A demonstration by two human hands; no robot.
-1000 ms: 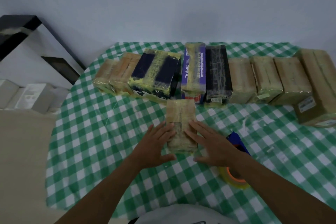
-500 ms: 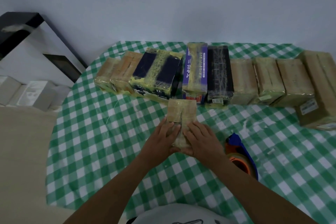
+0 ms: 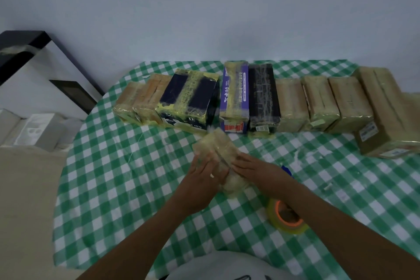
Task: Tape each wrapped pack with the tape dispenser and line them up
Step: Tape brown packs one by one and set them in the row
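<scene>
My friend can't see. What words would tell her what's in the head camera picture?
A left hand and right hand hold a blurred, pale tape-wrapped pack over a green-and-white checked tablecloth. Behind it, a row of taped packs lines the far edge; a blue tape dispenser with an orange-cored roll lies under the right forearm.

**Green checks, tan wrap**

The tablecloth [image 3: 113, 188] is green-and-white check. The pack [image 3: 218, 150] I hold is pale tan. Lower right, the tape roll [image 3: 287, 219] is yellowish, orange inside. Upper middle: a navy box [image 3: 191, 98] crossed with yellow, a purple box [image 3: 234, 91], a black box [image 3: 263, 95].
</scene>
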